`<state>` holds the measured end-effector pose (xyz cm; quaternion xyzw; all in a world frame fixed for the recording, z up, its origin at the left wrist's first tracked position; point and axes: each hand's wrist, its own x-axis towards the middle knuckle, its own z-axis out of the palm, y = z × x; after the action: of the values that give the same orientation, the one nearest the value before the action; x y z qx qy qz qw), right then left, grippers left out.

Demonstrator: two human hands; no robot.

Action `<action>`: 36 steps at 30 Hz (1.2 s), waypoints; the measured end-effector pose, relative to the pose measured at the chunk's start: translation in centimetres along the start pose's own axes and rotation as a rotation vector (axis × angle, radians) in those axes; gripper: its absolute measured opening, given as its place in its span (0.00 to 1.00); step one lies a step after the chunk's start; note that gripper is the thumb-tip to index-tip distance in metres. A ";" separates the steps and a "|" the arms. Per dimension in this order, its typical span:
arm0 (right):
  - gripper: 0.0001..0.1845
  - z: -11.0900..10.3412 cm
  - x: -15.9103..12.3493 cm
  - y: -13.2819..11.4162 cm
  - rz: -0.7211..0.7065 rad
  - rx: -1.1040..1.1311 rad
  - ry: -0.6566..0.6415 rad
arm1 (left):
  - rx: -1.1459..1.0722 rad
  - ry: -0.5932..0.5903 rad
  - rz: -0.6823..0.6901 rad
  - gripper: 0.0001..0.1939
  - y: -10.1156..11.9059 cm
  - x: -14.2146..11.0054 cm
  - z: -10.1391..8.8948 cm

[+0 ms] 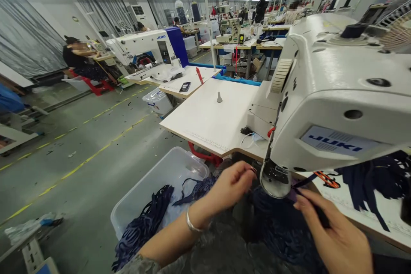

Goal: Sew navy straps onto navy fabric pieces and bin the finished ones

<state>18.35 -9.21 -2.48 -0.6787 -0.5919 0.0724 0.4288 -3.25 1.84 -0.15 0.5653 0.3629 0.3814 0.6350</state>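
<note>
A white JUKI sewing machine (340,94) fills the right side, its needle area behind a rounded clear guard (275,182). Left of that guard, my left hand (233,184) is closed in a pinch. Whatever lies between its fingertips is too small to make out. On the other side, my right hand (334,227) grips a navy fabric strip (303,181) close to the needle area. Below both hands, a heap of navy strips (279,222) lies over my lap. Orange-handled snips (327,180) rest on the machine table behind my right hand.
A clear plastic bin (150,171) with navy strips stands on the floor at left. More navy strips (379,180) lie on the table at right. The white tabletop (205,115) holds a small grey metal piece (219,97). Another JUKI machine (144,47) stands beyond; people sit farther back.
</note>
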 end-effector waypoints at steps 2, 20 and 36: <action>0.09 0.8 0.3 -1.6 -0.139 -0.023 0.031 | 0.137 -0.111 0.002 0.12 0.1 -0.5 2.4; 0.15 2.2 0.7 -2.0 -0.508 -0.176 0.060 | 1.439 -0.312 0.754 0.05 0.4 -1.5 3.6; 0.11 1.3 0.7 -2.0 -0.075 -0.121 0.043 | 1.245 -0.154 0.747 0.08 -1.3 -1.9 4.2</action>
<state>16.33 -8.09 -1.66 -0.6821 -0.6108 0.0060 0.4021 -0.22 -1.84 -1.02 0.9331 0.2496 0.2547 0.0472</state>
